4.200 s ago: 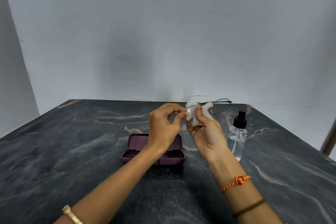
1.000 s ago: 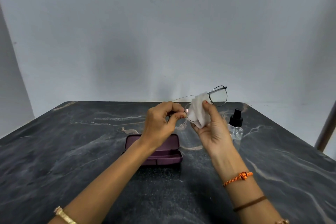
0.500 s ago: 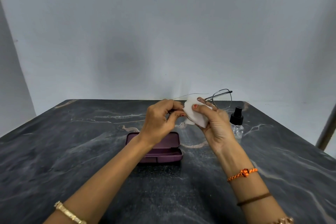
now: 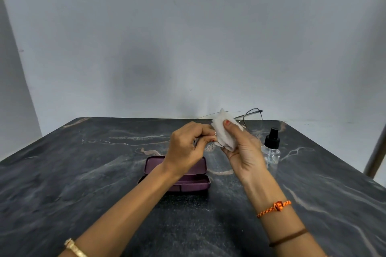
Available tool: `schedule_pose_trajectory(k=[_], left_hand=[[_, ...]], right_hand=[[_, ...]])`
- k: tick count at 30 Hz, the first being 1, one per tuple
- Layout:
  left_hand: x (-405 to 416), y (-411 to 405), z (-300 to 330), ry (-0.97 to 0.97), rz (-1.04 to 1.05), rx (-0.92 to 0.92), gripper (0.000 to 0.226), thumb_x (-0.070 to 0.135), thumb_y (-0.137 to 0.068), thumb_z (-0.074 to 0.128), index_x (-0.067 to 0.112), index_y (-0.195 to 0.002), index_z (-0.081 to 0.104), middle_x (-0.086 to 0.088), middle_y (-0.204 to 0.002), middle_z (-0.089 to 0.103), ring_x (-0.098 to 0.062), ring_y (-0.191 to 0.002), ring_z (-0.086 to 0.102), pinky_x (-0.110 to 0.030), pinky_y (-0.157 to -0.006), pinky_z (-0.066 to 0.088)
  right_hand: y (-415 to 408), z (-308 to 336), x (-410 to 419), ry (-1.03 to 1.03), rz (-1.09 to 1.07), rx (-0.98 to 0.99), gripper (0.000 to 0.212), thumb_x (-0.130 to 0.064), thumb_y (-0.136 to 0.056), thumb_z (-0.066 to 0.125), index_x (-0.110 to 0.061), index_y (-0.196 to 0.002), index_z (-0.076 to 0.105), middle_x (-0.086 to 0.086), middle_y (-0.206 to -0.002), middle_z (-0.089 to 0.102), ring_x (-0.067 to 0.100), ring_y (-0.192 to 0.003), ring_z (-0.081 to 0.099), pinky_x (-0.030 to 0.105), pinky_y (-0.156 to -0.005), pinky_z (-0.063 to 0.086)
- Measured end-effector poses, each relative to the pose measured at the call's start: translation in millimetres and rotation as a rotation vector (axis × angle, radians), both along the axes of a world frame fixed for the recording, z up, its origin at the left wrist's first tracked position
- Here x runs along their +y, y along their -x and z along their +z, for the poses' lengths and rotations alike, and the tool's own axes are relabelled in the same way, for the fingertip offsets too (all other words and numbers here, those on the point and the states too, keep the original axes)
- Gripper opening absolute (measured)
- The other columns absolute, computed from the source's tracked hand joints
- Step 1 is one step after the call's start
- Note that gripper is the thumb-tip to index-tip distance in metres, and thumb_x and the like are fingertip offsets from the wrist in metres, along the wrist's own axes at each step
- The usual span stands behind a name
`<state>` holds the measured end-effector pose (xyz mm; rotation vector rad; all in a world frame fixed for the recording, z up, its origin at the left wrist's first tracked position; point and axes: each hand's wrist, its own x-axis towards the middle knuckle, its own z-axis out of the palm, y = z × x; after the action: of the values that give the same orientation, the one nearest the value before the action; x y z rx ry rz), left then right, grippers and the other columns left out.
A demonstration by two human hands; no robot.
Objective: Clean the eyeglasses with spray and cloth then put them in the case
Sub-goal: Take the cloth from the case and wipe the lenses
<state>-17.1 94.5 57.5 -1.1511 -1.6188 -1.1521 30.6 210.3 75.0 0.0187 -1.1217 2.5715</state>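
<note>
Head view, left hand (image 4: 188, 144) pinching eyeglasses (image 4: 251, 119), right hand (image 4: 244, 148) gripping cloth (image 4: 223, 133), forearm across open case (image 4: 194, 183)

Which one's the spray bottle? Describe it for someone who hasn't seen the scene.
On the dark marble table, look toward the far right corner, just right of the right hand. The spray bottle stands upright there: small, clear, black pump top, unlike the purple case lying open.

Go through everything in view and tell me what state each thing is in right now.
eyeglasses: held up off the table, one lens wrapped in cloth
cloth: folded over the lens
case: open, empty
spray bottle: upright, capped
left hand: pinching the frame
right hand: gripping the cloth
</note>
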Motion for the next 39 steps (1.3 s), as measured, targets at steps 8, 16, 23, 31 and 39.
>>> schedule_pose_trajectory(k=[8,16,23,31,39], left_hand=[[-9,8,7,0.024,0.052,0.051,0.004,-0.007,-0.069,0.064,-0.007,-0.072,0.064,-0.018,-0.065,0.067,-0.015,-0.068,0.058,-0.022,-0.059,0.051],[-9,7,6,-0.042,0.049,0.049,0.004,-0.006,-0.069,0.066,-0.008,-0.073,0.065,-0.018,-0.065,0.068,-0.014,-0.071,0.061,-0.016,-0.065,0.052],[-7,5,2,0.021,0.064,0.089,0.007,0.000,-0.071,0.068,-0.007,-0.071,0.065,-0.016,-0.064,0.068,-0.013,-0.068,0.058,-0.022,-0.060,0.050],[-12,8,7,0.001,0.076,0.067,0.007,-0.001,-0.073,0.064,-0.008,-0.072,0.065,-0.018,-0.064,0.068,-0.014,-0.069,0.058,-0.020,-0.060,0.050],[-8,6,4,0.013,0.066,0.113,0.005,-0.005,-0.067,0.068,-0.007,-0.071,0.065,-0.017,-0.064,0.068,-0.013,-0.069,0.059,-0.028,-0.059,0.051]], right_hand=[[-4,5,8,-0.198,0.038,0.038,0.057,0.004,-0.052,0.070,-0.004,-0.105,0.050,0.006,-0.071,0.074,0.017,-0.067,0.071,0.024,-0.052,0.057],[1,-1,6,0.009,0.015,-0.014,0.006,0.000,-0.080,0.059,-0.004,-0.080,0.063,0.006,-0.069,0.068,0.012,-0.056,0.067,0.024,-0.047,0.055],[0,-4,-2,0.037,0.078,-0.014,0.029,0.000,-0.079,0.061,0.004,-0.108,0.056,0.009,-0.070,0.070,0.013,-0.055,0.068,0.020,-0.041,0.051],[1,-1,8,-0.121,0.037,-0.035,0.037,0.011,-0.069,0.062,-0.009,-0.099,0.053,0.008,-0.086,0.065,0.011,-0.061,0.070,0.023,-0.048,0.055],[4,-5,4,0.096,0.083,-0.057,0.008,-0.006,-0.084,0.057,-0.006,-0.077,0.061,0.004,-0.055,0.069,0.012,-0.049,0.065,0.022,-0.044,0.054]])
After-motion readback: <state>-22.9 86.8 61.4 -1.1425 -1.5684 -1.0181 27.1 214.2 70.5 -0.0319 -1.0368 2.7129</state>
